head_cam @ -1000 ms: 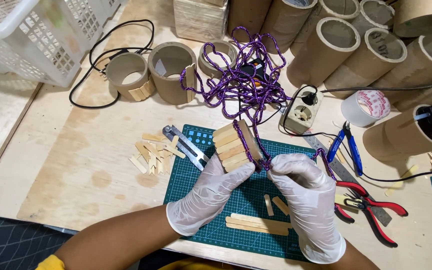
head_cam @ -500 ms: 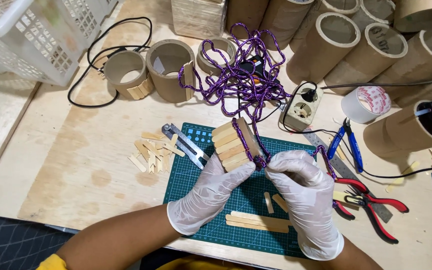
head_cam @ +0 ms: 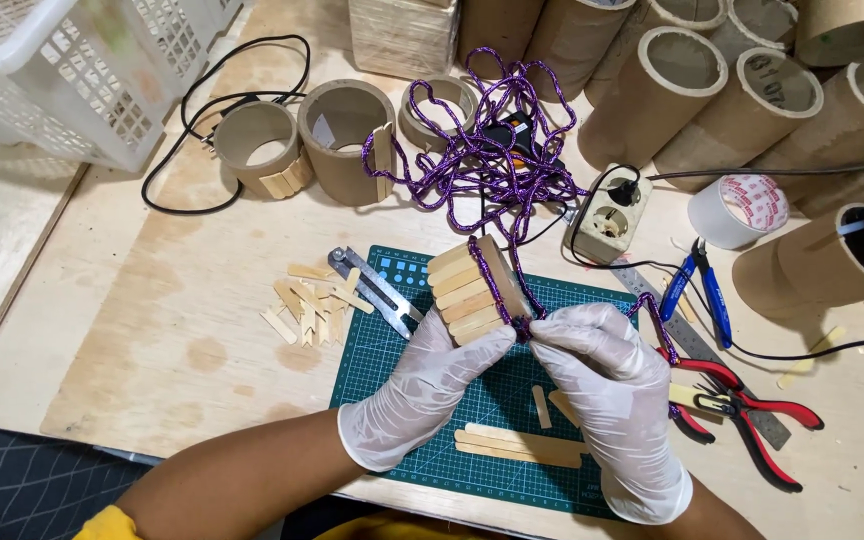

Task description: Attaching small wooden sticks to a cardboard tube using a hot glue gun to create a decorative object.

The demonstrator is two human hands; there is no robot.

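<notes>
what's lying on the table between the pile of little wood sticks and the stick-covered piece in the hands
In the head view, a metal utility knife lies between the loose sticks and the stick-covered piece, partly on the green mat.

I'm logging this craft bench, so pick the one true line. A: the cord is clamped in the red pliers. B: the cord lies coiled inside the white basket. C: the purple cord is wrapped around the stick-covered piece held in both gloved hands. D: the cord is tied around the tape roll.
C: the purple cord runs across the stick-covered piece, held between the left hand and the right hand.
</notes>
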